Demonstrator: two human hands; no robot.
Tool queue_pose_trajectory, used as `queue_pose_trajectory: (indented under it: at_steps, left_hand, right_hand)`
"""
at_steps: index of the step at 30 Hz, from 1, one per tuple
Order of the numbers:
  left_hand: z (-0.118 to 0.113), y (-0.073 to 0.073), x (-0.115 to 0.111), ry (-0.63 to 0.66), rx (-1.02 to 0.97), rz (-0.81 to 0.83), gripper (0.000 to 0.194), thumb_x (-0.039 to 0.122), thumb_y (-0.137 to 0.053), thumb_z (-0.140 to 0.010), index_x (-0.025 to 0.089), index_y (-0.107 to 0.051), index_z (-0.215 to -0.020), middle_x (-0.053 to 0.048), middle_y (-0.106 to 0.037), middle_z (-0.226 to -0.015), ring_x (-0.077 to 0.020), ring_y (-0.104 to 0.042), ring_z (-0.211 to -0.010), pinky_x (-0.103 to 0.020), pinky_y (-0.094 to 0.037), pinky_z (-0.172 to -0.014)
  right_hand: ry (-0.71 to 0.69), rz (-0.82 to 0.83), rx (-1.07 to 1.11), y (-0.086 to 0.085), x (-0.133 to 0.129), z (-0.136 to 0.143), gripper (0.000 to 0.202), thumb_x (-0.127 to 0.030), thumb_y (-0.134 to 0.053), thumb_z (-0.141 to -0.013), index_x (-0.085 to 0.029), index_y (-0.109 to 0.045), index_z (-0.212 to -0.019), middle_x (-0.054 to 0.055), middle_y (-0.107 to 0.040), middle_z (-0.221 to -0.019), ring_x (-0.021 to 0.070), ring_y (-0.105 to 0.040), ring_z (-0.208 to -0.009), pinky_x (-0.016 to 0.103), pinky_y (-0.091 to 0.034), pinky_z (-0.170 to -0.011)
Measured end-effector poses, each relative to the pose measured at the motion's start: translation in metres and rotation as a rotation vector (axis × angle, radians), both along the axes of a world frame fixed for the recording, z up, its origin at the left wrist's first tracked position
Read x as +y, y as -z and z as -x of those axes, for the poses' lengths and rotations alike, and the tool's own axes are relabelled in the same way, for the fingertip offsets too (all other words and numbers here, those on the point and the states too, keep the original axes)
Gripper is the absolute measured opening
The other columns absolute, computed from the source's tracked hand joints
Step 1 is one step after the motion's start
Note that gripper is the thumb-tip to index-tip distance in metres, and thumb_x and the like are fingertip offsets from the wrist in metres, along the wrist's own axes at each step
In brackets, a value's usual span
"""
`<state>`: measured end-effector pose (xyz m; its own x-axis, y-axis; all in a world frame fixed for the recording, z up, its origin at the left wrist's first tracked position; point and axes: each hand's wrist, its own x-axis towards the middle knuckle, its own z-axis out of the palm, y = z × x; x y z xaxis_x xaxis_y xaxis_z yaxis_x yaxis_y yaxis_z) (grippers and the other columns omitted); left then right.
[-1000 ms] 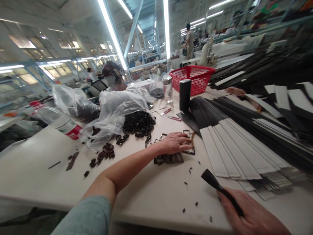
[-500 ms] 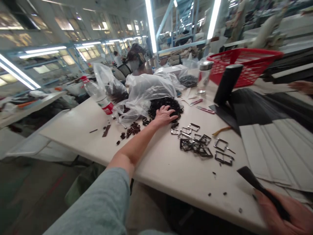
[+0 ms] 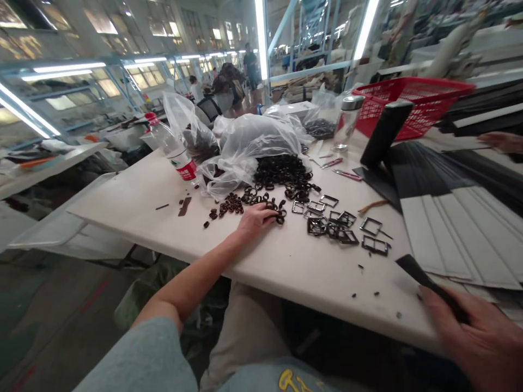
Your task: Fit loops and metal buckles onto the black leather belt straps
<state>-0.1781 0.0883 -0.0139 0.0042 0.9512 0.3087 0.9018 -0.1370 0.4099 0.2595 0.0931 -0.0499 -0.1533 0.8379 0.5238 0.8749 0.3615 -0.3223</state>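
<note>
My left hand (image 3: 255,219) is low over the table, its fingers curled around a few small black leather loops (image 3: 280,213) at the near side of a big pile of black loops (image 3: 281,170). Part of that pile lies under a clear plastic bag (image 3: 261,139). Beside the hand is a scatter of small brown loops (image 3: 231,203). At the lower right my right hand (image 3: 469,326) is closed on a black strap (image 3: 429,283), its tip pointing up and left over the table edge. Between the hands lie several metal buckles (image 3: 337,228).
A plastic bottle (image 3: 183,163) stands left, a glass flask (image 3: 347,122) and a black roll (image 3: 386,133) at the back right, near a red basket (image 3: 412,90). Black and white strips (image 3: 445,228) are stacked right. Another person's hand (image 3: 500,140) shows at the far right.
My left hand has come back from the black pile toward me, and loops now lie spread nearer the table's front. My right hand still holds the strap.
</note>
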Motion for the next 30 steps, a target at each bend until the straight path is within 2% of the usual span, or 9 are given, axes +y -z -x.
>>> queue_pose_trajectory:
  at_steps: [4,8,12,14,17,19,26,28,30]
  left_hand:
    - [0.006,-0.005,-0.001,-0.056,-0.012,-0.016,0.014,0.030,-0.067,-0.086,0.025,-0.079,-0.091,-0.008,-0.072,-0.110,-0.0242,-0.063,-0.107,-0.040,-0.045,-0.101]
    - [0.006,-0.021,-0.002,-0.109,-0.098,-0.057,0.009,0.026,-0.071,-0.081,0.026,-0.079,-0.079,-0.007,-0.072,-0.107,-0.0248,-0.061,-0.110,-0.042,-0.040,-0.107]
    - [0.006,-0.035,-0.001,-0.250,-0.759,-0.096,0.006,0.023,-0.082,-0.065,0.023,-0.075,-0.065,-0.004,-0.072,-0.097,-0.0249,-0.059,-0.113,-0.038,-0.038,-0.109]
    - [0.004,-0.037,0.001,-0.288,-0.997,-0.074,0.011,0.027,-0.082,-0.064,0.021,-0.074,-0.066,-0.003,-0.071,-0.085,-0.0230,-0.064,-0.101,-0.036,-0.046,-0.099]
    - [-0.001,-0.035,0.003,-0.295,-1.179,-0.017,0.020,0.036,-0.079,-0.068,0.018,-0.070,-0.072,-0.002,-0.070,-0.075,-0.0181,-0.068,-0.079,-0.033,-0.054,-0.080]
    - [-0.006,-0.034,0.003,-0.288,-1.306,0.031,0.021,0.035,-0.077,-0.071,0.017,-0.066,-0.072,-0.002,-0.070,-0.073,-0.0156,-0.069,-0.073,-0.030,-0.056,-0.075]
    - [-0.035,-0.040,-0.021,-0.233,-1.629,0.165,0.008,0.025,-0.067,-0.082,0.017,-0.066,-0.080,-0.004,-0.075,-0.084,-0.0175,-0.074,-0.092,-0.029,-0.057,-0.086]
    - [-0.044,-0.039,-0.028,-0.205,-1.714,0.204,0.009,0.027,-0.069,-0.082,0.018,-0.066,-0.082,-0.004,-0.075,-0.085,-0.0188,-0.073,-0.096,-0.029,-0.057,-0.087]
    - [-0.051,-0.036,-0.031,-0.194,-1.676,0.224,0.016,0.033,-0.073,-0.079,0.019,-0.068,-0.085,-0.004,-0.075,-0.088,-0.0191,-0.073,-0.096,-0.029,-0.057,-0.082]
  right_hand:
    - [0.067,0.017,-0.065,-0.017,-0.004,0.008,0.033,-0.050,-0.051,-0.091,-0.026,-0.072,-0.100,0.014,-0.076,-0.089,0.0294,-0.069,-0.073,0.040,-0.041,-0.050]
    - [0.058,0.035,-0.019,-0.025,-0.014,0.001,0.027,-0.051,-0.053,-0.091,-0.032,-0.069,-0.101,0.011,-0.076,-0.092,0.0300,-0.071,-0.079,0.040,-0.045,-0.054]
    - [0.057,0.065,-0.007,-0.036,-0.031,0.002,0.025,-0.052,-0.053,-0.092,-0.035,-0.066,-0.105,0.009,-0.076,-0.098,0.0286,-0.072,-0.084,0.038,-0.048,-0.059]
    - [0.011,0.033,-0.008,-0.044,-0.037,0.012,0.028,-0.052,-0.049,-0.094,-0.032,-0.067,-0.102,0.010,-0.076,-0.095,0.0279,-0.072,-0.083,0.038,-0.047,-0.059]
    - [-0.107,-0.047,0.013,-0.054,-0.040,0.036,0.034,-0.050,-0.046,-0.095,-0.026,-0.069,-0.094,0.008,-0.076,-0.088,0.0250,-0.072,-0.075,0.036,-0.047,-0.059]
    - [-0.170,-0.057,0.034,-0.058,-0.039,0.052,0.034,-0.047,-0.046,-0.095,-0.024,-0.070,-0.092,0.006,-0.076,-0.086,0.0227,-0.071,-0.073,0.033,-0.047,-0.060]
    - [-0.313,-0.033,0.072,-0.071,-0.042,0.095,0.028,-0.038,-0.050,-0.097,-0.021,-0.072,-0.089,0.004,-0.074,-0.083,0.0187,-0.069,-0.071,0.029,-0.045,-0.063]
    - [-0.338,-0.055,0.074,-0.077,-0.043,0.106,0.027,-0.035,-0.051,-0.097,-0.020,-0.072,-0.089,0.004,-0.074,-0.082,0.0184,-0.069,-0.072,0.028,-0.045,-0.064]
    - [-0.337,-0.085,0.081,-0.083,-0.041,0.116,0.025,-0.033,-0.052,-0.097,-0.020,-0.073,-0.091,0.004,-0.074,-0.083,0.0185,-0.070,-0.074,0.028,-0.045,-0.065]
